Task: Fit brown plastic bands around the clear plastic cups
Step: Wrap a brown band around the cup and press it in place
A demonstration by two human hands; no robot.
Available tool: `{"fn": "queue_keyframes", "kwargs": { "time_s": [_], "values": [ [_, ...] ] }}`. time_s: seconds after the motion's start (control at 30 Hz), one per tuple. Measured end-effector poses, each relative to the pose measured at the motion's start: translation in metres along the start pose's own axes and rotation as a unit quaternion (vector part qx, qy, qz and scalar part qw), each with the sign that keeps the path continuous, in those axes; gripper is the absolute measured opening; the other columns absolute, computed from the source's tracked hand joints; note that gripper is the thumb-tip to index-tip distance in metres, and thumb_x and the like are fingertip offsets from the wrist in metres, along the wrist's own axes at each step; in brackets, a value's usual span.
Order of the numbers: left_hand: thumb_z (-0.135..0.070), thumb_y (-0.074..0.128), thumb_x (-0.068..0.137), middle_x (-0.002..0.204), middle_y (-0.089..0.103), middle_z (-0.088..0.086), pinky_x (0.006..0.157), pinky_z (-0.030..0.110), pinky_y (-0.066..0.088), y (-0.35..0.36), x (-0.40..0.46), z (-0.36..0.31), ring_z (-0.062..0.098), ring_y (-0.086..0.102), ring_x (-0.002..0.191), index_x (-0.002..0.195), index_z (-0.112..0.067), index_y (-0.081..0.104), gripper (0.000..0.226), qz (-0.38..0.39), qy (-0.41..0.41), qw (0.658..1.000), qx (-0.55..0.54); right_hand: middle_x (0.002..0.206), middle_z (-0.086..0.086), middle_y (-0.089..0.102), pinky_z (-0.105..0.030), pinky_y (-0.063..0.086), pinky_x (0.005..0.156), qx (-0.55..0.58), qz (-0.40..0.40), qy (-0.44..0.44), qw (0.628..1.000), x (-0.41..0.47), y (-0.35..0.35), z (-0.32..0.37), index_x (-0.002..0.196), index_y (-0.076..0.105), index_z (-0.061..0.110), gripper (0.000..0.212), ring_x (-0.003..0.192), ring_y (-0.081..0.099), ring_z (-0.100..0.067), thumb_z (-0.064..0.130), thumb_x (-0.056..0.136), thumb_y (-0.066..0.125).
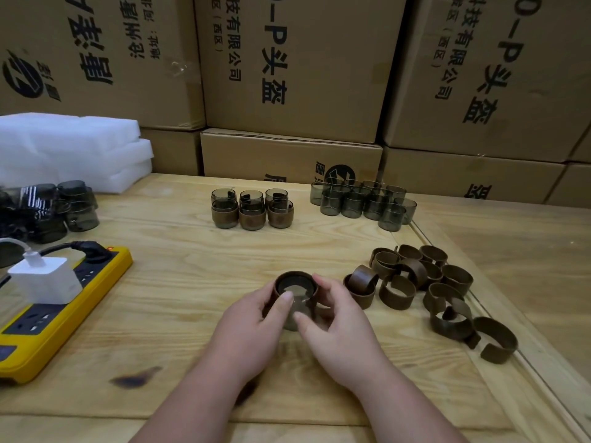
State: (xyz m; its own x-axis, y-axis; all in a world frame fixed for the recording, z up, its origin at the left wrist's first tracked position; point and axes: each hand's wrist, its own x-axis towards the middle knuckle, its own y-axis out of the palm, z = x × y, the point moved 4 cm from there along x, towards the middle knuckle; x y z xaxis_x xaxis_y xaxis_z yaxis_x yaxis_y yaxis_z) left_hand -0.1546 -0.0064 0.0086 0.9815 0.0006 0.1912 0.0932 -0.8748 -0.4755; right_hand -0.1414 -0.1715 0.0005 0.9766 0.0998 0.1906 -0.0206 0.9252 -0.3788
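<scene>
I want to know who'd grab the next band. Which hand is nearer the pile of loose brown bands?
Right. The right hand grips the cup on the side facing the loose brown bands, just beside the nearest one. The left hand grips the cup's far side.

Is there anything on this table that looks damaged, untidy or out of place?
Mostly tidy. The loose brown bands lie in a jumbled heap at the right, some tipped on edge, unlike the neat finished cups. A dark, burn-like stain marks the wooden table near the yellow power strip. Both hands hold one cup normally.
</scene>
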Motion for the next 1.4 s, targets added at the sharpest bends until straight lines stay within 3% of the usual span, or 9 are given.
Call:
{"fn": "queue_keyframes", "kwargs": {
  "time_s": [0.13,0.23,0.37,0.5,0.97,1.1,1.2,1.3,1.4],
  "values": [
    [-0.076,0.062,0.070,0.120,0.064,-0.038,0.090,0.008,0.044,0.000,0.000,0.003,-0.018,0.058,0.108,0.139,-0.060,0.047,0.073,0.023,-0.010,0.998,-0.052,0.121,0.021,0.067,-0.026,0.059,0.094,0.052,-0.017,0.020,0.998,-0.001,-0.005,0.001,0.141,0.051,0.045,0.060,0.108,0.067,0.004,0.030,0.090,0.077],
    [-0.061,0.081,0.065,0.117,0.070,-0.022,0.088,0.012,0.050,0.006,-0.002,0.004,0.001,0.069,0.104,0.145,-0.056,0.043,0.088,0.069,0.014,0.994,-0.080,0.114,0.009,0.074,-0.036,0.060,0.093,0.171,-0.068,0.043,0.982,0.000,-0.016,-0.004,0.136,0.061,0.026,0.046,0.107,0.071,-0.008,0.024,0.092,0.075],
    [-0.033,0.092,0.071,0.108,0.075,-0.010,0.087,0.020,0.053,0.004,0.003,0.006,0.010,0.072,0.099,0.133,-0.050,0.058,0.073,0.025,0.023,0.994,-0.108,0.101,0.006,0.079,-0.019,0.055,0.069,0.205,-0.050,0.028,0.977,0.002,-0.018,-0.003,0.121,0.070,0.022,0.025,0.086,0.072,-0.007,0.018,0.096,0.070],
    [-0.042,0.096,0.053,0.115,0.075,-0.005,0.085,0.030,0.059,0.000,0.005,0.009,0.015,0.074,0.102,0.116,-0.051,0.067,0.070,0.008,-0.002,0.986,-0.165,0.096,-0.004,0.079,-0.023,0.052,0.061,0.186,-0.034,0.031,0.982,0.002,-0.015,-0.003,0.130,0.068,0.018,0.039,0.069,0.065,-0.007,0.033,0.094,0.073],
    [-0.062,0.098,0.038,0.114,0.076,0.001,0.090,0.031,0.055,-0.005,0.005,0.007,0.019,0.075,0.099,0.118,-0.052,0.070,0.085,0.015,0.000,0.974,-0.227,0.101,-0.004,0.080,-0.031,0.060,0.063,0.229,-0.013,0.021,0.973,0.000,-0.016,0.004,0.108,0.078,0.031,0.024,0.084,0.075,-0.024,0.041,0.087,0.076],
    [-0.042,0.101,0.054,0.112,0.078,-0.004,0.091,0.030,0.055,-0.008,0.004,0.006,0.012,0.073,0.107,0.113,-0.043,0.074,0.065,-0.008,-0.011,0.974,-0.226,0.110,0.006,0.079,-0.024,0.060,0.079,0.258,0.007,0.023,0.966,-0.002,-0.017,0.004,0.120,0.069,0.030,0.041,0.104,0.075,-0.014,0.037,0.081,0.080],
    [-0.026,0.088,0.063,0.096,0.080,-0.001,0.074,0.017,0.056,-0.013,0.003,0.007,0.007,0.074,0.087,0.098,-0.022,0.077,0.037,-0.078,-0.031,0.959,-0.269,0.103,0.006,0.080,-0.026,0.060,0.084,0.216,0.020,0.023,0.976,-0.004,-0.016,0.003,0.115,0.070,0.034,0.032,0.100,0.075,-0.012,0.017,0.089,0.078],
    [-0.015,0.081,0.083,0.089,0.078,0.008,0.072,0.031,0.055,-0.017,0.004,0.010,0.017,0.069,0.076,0.089,-0.016,0.074,0.009,-0.130,-0.055,0.949,-0.281,0.091,0.008,0.079,-0.026,0.059,0.084,0.112,0.008,0.016,0.994,-0.006,-0.013,0.003,0.094,0.079,0.043,0.027,0.090,0.075,-0.009,0.018,0.098,0.068],
    [-0.006,0.078,0.087,0.089,0.078,0.004,0.050,0.025,0.051,-0.015,0.007,0.013,0.011,0.067,0.057,0.080,-0.017,0.073,0.015,-0.149,-0.067,0.950,-0.265,0.094,0.014,0.078,-0.029,0.061,0.083,0.082,0.009,0.025,0.996,-0.005,-0.004,0.004,0.094,0.077,0.041,0.027,0.088,0.075,-0.006,0.018,0.101,0.064]
  ]
}}
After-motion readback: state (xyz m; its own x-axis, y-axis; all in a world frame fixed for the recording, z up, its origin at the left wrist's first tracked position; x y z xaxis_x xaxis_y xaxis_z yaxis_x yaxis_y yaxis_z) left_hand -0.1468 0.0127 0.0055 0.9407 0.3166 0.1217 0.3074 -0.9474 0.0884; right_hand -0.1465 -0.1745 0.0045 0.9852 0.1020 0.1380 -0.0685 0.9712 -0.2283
